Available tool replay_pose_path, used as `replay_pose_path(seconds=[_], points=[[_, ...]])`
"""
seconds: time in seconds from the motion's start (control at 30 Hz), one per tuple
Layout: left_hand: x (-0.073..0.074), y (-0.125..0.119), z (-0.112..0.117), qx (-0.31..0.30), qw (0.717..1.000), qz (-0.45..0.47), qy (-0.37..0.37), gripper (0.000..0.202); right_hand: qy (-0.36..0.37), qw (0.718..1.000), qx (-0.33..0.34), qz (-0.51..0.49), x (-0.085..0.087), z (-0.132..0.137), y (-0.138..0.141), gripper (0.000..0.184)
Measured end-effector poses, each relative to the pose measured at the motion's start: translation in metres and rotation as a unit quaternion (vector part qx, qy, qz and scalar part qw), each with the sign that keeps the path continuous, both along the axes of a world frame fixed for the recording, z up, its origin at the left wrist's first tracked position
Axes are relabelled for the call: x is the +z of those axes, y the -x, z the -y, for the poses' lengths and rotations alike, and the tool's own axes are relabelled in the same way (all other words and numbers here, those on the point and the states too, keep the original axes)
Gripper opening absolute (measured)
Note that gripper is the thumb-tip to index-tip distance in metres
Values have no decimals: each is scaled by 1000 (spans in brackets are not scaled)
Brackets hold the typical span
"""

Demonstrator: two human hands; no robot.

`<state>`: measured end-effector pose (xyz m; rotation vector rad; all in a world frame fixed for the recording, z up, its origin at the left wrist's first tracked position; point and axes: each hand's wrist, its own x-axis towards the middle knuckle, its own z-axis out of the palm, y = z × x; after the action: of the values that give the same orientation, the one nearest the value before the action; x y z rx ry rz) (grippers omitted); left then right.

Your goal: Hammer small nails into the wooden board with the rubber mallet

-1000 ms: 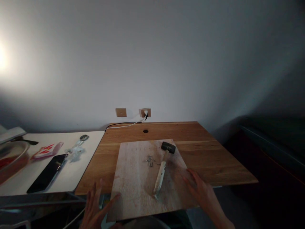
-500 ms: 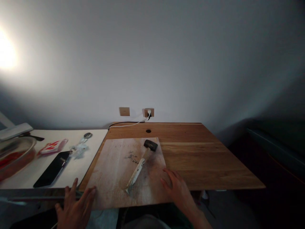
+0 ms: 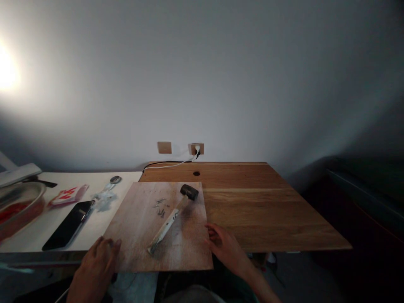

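Observation:
A square wooden board (image 3: 132,235) lies on the tabletops, its front edge jutting out past the table. My left hand (image 3: 97,263) is at the board's front left edge, fingers curled against it. On the opposite side, my right hand (image 3: 224,248) grips the right edge, thumb and fingers bent around it. On the board rests a hammer (image 3: 172,219) with a black head at the far right and a worn, whitish handle slanting toward me. Left of the handle lie several small screws or nails (image 3: 160,211), too small to tell which.
The brown wooden table (image 3: 259,210) extends to the right. On the white tabletop (image 3: 94,227) are a phone (image 3: 67,225), a red-and-white packet (image 3: 69,195), crumpled clear plastic (image 3: 104,200), a tape roll (image 3: 115,179) and a clear bowl (image 3: 23,219). Cords run to a wall socket (image 3: 197,148).
The board has slid left, now overlapping the white tabletop, carrying the hammer and small metal pieces along. My left hand's fingers have drawn in from spread; my right hand has followed the right edge.

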<state>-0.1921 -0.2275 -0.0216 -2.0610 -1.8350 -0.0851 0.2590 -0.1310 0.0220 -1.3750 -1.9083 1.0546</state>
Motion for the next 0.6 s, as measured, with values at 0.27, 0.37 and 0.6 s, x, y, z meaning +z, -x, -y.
replay_pose_path(seconds=[0.27, 0.37, 0.6], points=[[12, -1, -3, 27, 999, -28, -12, 55, 13, 1000, 0, -4, 2, -2, -1, 42], [12, -2, -9, 43, 999, 4, -22, 53, 13, 1000, -2, 3, 6, -2, 2, 45], [21, -13, -16, 33, 993, 99, -49, 49, 9, 1000, -6, 6, -1, -6, -7, 49]])
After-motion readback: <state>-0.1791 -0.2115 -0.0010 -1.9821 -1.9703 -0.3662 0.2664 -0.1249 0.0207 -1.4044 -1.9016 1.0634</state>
